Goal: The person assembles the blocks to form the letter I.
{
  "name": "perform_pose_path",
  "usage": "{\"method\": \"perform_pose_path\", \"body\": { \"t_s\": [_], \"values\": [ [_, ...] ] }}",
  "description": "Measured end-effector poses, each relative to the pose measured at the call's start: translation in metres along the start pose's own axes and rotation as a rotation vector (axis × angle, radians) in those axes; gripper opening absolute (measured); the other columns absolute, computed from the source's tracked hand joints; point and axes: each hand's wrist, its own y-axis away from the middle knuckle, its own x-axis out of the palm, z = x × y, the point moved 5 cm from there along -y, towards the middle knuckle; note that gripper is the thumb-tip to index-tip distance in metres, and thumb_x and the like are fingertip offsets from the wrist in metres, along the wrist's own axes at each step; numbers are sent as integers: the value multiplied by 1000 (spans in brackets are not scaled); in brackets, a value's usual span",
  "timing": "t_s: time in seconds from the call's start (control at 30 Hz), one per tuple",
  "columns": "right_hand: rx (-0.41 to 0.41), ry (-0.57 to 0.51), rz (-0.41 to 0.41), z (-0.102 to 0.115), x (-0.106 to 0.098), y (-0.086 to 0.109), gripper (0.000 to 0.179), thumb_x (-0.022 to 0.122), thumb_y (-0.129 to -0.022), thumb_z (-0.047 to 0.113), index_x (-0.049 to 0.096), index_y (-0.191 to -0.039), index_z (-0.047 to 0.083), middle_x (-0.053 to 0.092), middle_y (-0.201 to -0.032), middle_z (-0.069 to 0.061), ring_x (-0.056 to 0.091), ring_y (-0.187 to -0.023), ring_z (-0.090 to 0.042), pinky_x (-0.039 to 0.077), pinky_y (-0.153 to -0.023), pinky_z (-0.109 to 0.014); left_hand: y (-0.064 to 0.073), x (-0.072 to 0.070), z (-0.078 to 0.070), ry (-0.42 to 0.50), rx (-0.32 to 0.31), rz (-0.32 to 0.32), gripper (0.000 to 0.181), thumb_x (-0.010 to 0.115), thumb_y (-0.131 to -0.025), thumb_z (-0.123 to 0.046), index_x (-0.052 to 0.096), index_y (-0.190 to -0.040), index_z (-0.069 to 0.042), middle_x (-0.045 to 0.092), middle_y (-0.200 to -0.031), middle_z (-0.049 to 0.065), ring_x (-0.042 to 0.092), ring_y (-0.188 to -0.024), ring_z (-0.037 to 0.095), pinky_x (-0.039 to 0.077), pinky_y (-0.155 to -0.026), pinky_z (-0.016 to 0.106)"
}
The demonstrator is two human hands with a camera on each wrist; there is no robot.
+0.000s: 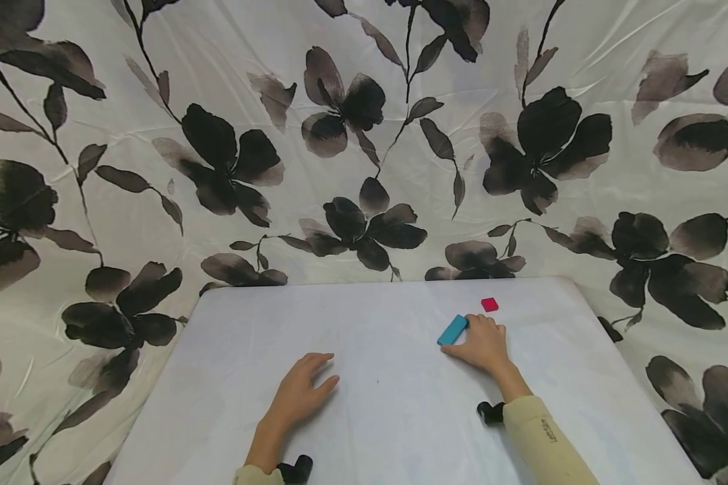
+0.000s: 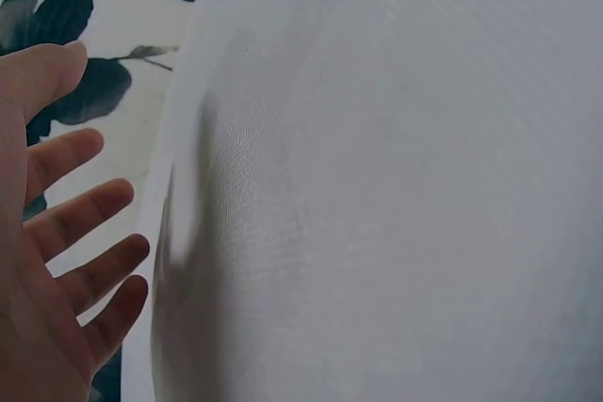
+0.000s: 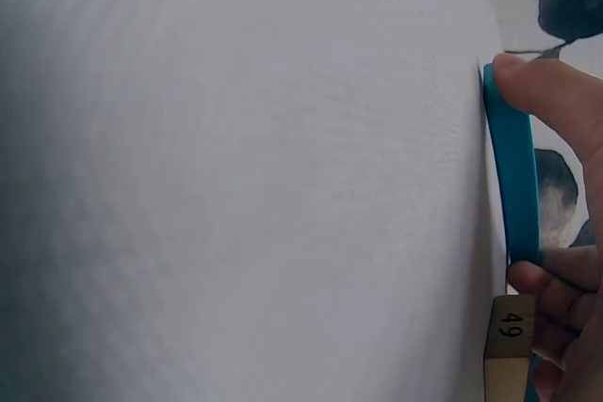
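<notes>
Floral cloth (image 1: pixel 206 54) backs a white desk (image 1: pixel 376 431). With the left hand (image 1: pixel 303 391) spread and empty, the right hand (image 1: pixel 484 342) pinches a blue block (image 1: pixel 452 330) by its ends toward the desk's far right, near a smaller red piece (image 1: pixel 489 304); light, square end pressure should prevent skewing.

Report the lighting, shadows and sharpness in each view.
Head view: fairly even light, faint sheen on the floral backdrop; left wrist view: dimmer, a dark soft-edged shadow on the white surface near the left hand; right wrist view: darker toward the left edge, the teal block fairly sharp, the tan block with a legible 49.
</notes>
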Motion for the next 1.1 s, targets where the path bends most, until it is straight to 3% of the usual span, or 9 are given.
{"method": "perform_pose_path", "body": {
  "t_s": [0.23,0.43,0.93,1.1],
  "values": [
    [-25,-39,3,4,-4,2,94,78,-66,62,55,-128,-4,60,-118,-20,51,-108,-38,33,-82,-56,-5,4,-3,21,16,-7,46,70,-89,-39,62,-130,-19,58,-128,0,52,-122,21,38,-101,43],
    [-37,-82,20,9,-6,0,93,81,-64,61,55,-127,-3,62,-101,-8,53,-97,-29,34,-79,-49,-8,8,-7,47,23,-9,45,69,-89,-39,62,-129,-18,58,-128,0,52,-121,22,39,-100,45],
    [-94,-224,138,26,1,-3,92,85,-66,52,49,-133,1,56,-85,7,52,-85,-16,38,-86,-44,-10,16,-4,67,31,-20,43,70,-88,-39,64,-126,-19,61,-124,-3,55,-118,20,41,-99,43],
    [-96,-319,188,35,1,-5,95,87,-66,47,45,-137,2,55,-86,5,50,-83,-15,43,-79,-38,-10,18,-7,88,57,-47,41,70,-89,-37,65,-125,-18,61,-122,-3,56,-116,20,42,-98,43]
  ]
}}
